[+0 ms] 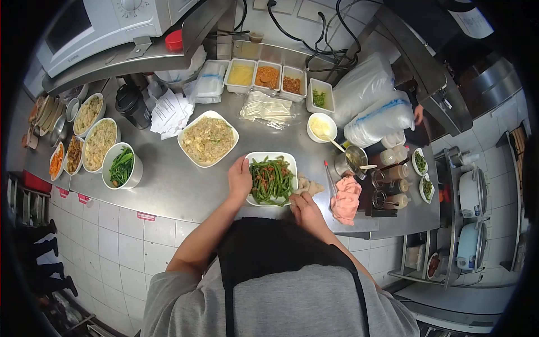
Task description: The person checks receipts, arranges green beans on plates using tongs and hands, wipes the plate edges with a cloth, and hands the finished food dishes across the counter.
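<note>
A square white dish [295, 168] of green beans [270, 181] with red bits sits at the steel counter's front edge. My left hand [240, 180] grips its left rim, fingers against the side. At the lower right corner of the dish, my right hand [306, 210] is closed on a beige cloth [309, 186], which spreads out beyond the fingers. The fingertips are partly hidden, and I cannot tell whether they touch the rim. A bowl of fried rice [209, 139] stands to the upper left. Right of the cloth lies a crumpled pink cloth [345, 201].
Left are more rice bowls [101, 145] and a tub of leafy greens [120, 167]. Topping containers [240, 76] line the back, behind wrapped utensils [268, 108]. Squeeze bottles [396, 172], a metal pot [349, 162] and plastic bags [379, 118] crowd the right. Another person's hand [418, 114] shows there.
</note>
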A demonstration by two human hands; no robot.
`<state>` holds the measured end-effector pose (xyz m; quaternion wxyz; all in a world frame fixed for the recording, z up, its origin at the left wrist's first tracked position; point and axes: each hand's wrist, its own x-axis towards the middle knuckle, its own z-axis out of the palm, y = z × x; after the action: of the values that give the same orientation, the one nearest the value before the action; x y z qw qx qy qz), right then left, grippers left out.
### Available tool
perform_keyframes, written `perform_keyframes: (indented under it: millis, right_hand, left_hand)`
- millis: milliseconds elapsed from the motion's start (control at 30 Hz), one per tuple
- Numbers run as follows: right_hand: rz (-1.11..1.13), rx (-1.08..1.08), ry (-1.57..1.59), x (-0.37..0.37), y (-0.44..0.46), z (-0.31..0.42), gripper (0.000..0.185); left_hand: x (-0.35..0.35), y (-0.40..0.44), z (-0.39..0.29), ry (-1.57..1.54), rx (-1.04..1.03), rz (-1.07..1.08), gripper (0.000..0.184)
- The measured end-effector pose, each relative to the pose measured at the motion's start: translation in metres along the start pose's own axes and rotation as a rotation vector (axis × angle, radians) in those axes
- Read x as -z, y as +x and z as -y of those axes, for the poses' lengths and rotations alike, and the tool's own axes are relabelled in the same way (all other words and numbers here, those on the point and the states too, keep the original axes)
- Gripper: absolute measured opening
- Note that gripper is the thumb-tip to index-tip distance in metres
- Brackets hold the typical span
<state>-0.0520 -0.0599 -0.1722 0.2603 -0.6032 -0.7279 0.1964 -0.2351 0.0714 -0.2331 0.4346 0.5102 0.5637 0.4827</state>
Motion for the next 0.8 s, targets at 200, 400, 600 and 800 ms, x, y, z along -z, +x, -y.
perform_keyframes:
  millis: [200,400,600,800]
  right_hand:
    - [0.037,0.077,0.037,0.020,0.025,-0.022,0.020]
    - [0.010,-0.033,0.188,0.074,0.065,-0.018,0.025]
    - [-0.017,0.025,0.044,0.071,0.051,-0.023,0.023]
    - [0.045,0.132,-0.203,0.024,0.057,-0.037,0.026]
  left_hand:
    - [0.015,-0.015,0.027,-0.100,0.092,0.050,0.033]
    - [0.064,-0.004,-0.012,-0.073,0.300,0.640,0.043]
    - [0.070,-0.008,-0.017,-0.215,0.548,0.914,0.048]
    - [0.058,-0.014,-0.017,-0.250,0.520,0.990,0.062]
